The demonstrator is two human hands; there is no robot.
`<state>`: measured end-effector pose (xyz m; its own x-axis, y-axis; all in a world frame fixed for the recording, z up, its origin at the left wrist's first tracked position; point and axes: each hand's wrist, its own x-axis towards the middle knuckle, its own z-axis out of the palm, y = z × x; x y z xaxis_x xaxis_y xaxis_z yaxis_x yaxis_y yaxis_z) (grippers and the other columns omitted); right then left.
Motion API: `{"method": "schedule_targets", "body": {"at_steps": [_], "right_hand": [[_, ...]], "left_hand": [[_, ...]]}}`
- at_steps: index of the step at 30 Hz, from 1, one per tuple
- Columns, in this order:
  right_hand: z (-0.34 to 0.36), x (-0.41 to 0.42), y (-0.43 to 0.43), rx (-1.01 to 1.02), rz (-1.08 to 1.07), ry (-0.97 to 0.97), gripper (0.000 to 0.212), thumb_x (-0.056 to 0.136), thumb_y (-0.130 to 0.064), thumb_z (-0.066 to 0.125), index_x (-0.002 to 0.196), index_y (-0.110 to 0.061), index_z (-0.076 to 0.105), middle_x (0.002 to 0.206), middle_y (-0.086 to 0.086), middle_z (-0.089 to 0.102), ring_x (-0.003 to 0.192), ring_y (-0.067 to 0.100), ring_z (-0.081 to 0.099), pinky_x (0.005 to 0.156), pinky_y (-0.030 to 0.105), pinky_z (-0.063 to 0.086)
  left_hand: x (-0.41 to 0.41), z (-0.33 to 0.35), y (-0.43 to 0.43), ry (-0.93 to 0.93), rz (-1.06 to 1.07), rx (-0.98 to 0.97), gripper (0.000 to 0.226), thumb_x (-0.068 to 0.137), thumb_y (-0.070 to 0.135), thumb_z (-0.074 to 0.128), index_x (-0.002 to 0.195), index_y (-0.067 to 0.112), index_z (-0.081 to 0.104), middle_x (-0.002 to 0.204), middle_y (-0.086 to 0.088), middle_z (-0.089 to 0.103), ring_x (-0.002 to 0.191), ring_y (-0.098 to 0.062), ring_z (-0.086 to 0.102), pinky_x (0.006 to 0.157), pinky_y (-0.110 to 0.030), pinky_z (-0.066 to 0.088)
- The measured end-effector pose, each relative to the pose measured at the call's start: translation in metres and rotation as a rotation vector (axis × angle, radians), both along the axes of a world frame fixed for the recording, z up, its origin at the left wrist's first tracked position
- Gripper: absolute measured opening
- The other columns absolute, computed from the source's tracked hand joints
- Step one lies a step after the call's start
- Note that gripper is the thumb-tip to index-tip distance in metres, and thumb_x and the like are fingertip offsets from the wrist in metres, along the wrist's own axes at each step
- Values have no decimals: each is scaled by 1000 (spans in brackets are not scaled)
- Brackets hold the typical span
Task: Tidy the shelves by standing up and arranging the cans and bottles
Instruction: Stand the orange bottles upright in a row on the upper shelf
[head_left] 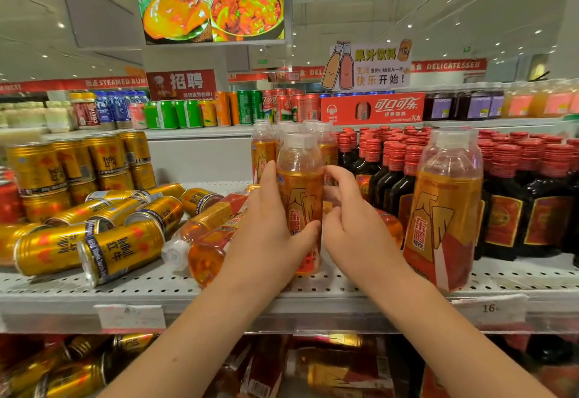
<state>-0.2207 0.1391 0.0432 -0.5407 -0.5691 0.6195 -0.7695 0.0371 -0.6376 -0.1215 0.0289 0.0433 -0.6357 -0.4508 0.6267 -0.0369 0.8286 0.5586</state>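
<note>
Head view: my left hand (269,234) grips an upright Dongpeng drink bottle (300,184), thumb across its label. My right hand (354,225) sits just beside it with its fingers curled; I cannot tell whether they touch. The bottle stands at the front of the perforated shelf (219,291), before a row of matching bottles (263,150). My palm hides its base.

I should seat the base flat, keep the label forward, line it up with that row, and steady the shoulder with my right hand before letting go. My left wrist is close to the fallen bottles (213,225), so I should draw back straight. The toppled Red Bull cans (119,247) wait further left.
</note>
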Motion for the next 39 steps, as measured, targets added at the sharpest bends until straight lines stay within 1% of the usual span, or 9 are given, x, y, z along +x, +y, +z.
{"method": "schedule_targets", "body": {"at_steps": [6, 11, 16, 23, 26, 30, 34, 37, 39], "right_hand": [[12, -12, -5, 216, -428, 434, 45, 98, -21, 49, 143, -20, 44, 131, 2, 56, 124, 21, 48, 107, 39, 40], [18, -19, -10, 570, -620, 341, 44, 96, -48, 50, 129, -18, 49, 125, 11, 55, 118, 29, 48, 94, 41, 46], [27, -24, -17, 785, -649, 316, 50, 93, -58, 52, 122, -17, 50, 118, 11, 61, 112, 32, 54, 91, 43, 46], [28, -15, -16, 854, -651, 251, 56, 92, -62, 47, 123, -15, 53, 124, 15, 57, 117, 36, 50, 97, 46, 42], [31, -12, -13, 862, -554, 141, 49, 94, -55, 47, 124, -16, 46, 106, 7, 60, 97, 29, 60, 77, 39, 52], [36, -8, -13, 926, -539, 121, 47, 92, -45, 55, 127, -17, 40, 92, 1, 56, 82, 20, 60, 58, 32, 44], [30, -6, -12, 797, -503, 100, 51, 89, -41, 57, 133, -22, 39, 95, -1, 58, 78, 18, 59, 58, 32, 45], [15, -3, -16, 481, -471, 43, 57, 89, -41, 59, 138, -26, 34, 105, 3, 58, 83, 22, 62, 68, 36, 54], [4, -1, -21, 259, -449, -15, 75, 88, -44, 64, 148, -29, 22, 123, 6, 50, 99, 23, 59, 81, 37, 54]], "left_hand": [[-2, 7, -23, -64, 51, -73, 98, 83, 46, 76, 155, 39, 10, 143, 5, 49, 123, -14, 55, 95, -33, 50], [7, 13, -41, -122, 46, -90, 87, 80, 53, 78, 142, 45, 18, 122, 17, 59, 96, -5, 58, 68, -18, 45], [12, 17, -46, -152, 45, -106, 86, 79, 58, 76, 142, 44, 18, 120, 16, 61, 98, -9, 63, 74, -29, 52], [16, 21, -49, -179, 26, -99, 86, 78, 61, 75, 141, 43, 20, 113, 18, 60, 96, -13, 67, 79, -42, 60], [15, 23, -51, -191, 13, -89, 83, 78, 60, 76, 138, 43, 21, 106, 20, 58, 93, -12, 67, 78, -42, 60], [12, 29, -56, -297, 15, -59, 80, 78, 63, 74, 136, 39, 24, 101, 18, 60, 92, -14, 66, 79, -42, 59], [8, 37, -65, -383, -18, 2, 83, 76, 64, 76, 138, 36, 27, 102, 15, 60, 86, -8, 62, 70, -30, 53], [7, 39, -69, -397, -54, 42, 79, 76, 61, 78, 134, 34, 32, 94, 21, 55, 82, 3, 57, 61, -22, 46], [6, 39, -70, -403, -64, 58, 78, 75, 61, 78, 132, 32, 35, 99, 18, 57, 85, 0, 59, 63, -22, 48]]}}
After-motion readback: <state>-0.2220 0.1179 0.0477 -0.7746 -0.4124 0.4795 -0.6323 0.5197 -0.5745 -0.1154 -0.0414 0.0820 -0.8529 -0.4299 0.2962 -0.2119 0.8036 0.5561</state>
